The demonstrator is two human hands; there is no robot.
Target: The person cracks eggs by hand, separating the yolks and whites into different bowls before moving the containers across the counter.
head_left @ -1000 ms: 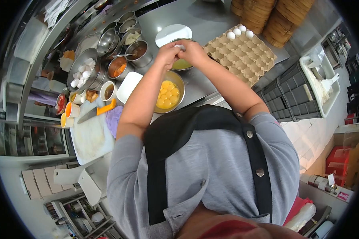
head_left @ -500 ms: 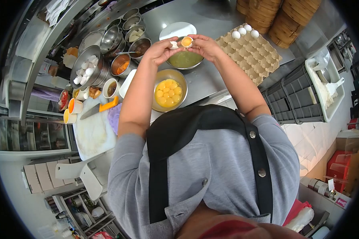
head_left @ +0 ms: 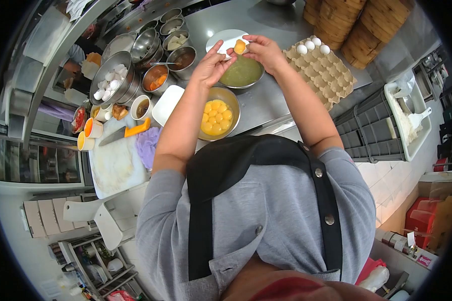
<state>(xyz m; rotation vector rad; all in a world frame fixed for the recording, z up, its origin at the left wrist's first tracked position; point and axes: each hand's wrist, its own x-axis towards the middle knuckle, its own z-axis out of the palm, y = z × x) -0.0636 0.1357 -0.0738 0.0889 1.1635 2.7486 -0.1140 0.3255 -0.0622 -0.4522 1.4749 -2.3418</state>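
Note:
Both hands are over a metal bowl of pale egg white. My left hand pinches a white eggshell half, its other fingers raised. My right hand grips the other shell half, mostly hidden by fingers. An orange egg yolk shows at that shell, between the hands. Closer to my body, a second metal bowl holds several whole yolks. Behind the hands lies a white plate.
An egg carton with several white eggs stands right, by bamboo steamers. At left are a bowl of eggshells, a white tray, a purple cloth and a knife on a cutting board.
The yolk lay in the upturned shell in my right hand; now that shell is tipped and the yolk bulges out. My left fingers have spread upward. The whole view has shifted slightly.

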